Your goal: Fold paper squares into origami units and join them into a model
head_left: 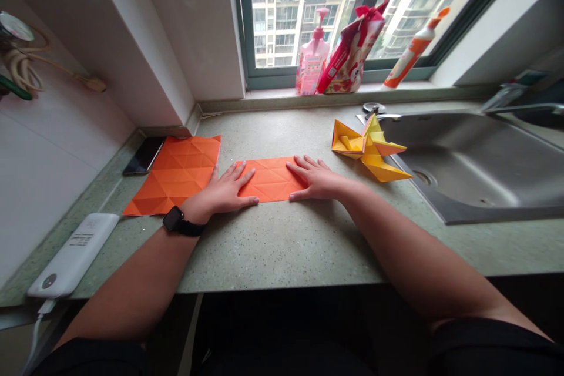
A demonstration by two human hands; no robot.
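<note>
A folded orange sheet of paper (271,179) lies flat on the counter, a wide rectangle with diagonal crease lines. My left hand (227,188), with a dark watch on its wrist, rests flat on the sheet's left end, fingers spread. On the right end lies my right hand (312,178), its fingers also stretched out and apart. Just left of my left hand is a larger creased orange sheet (176,170), partly covered by that hand and wrist. Beyond my right hand stands a yellow folded-paper model (370,150) with pointed arms.
A phone (144,156) and a white power bank (74,255) with a cable lie at the left. The steel sink (440,205) is at the right. On the window sill stand a pink pump bottle (312,61), a red bag (352,53) and an orange-and-white bottle (412,56).
</note>
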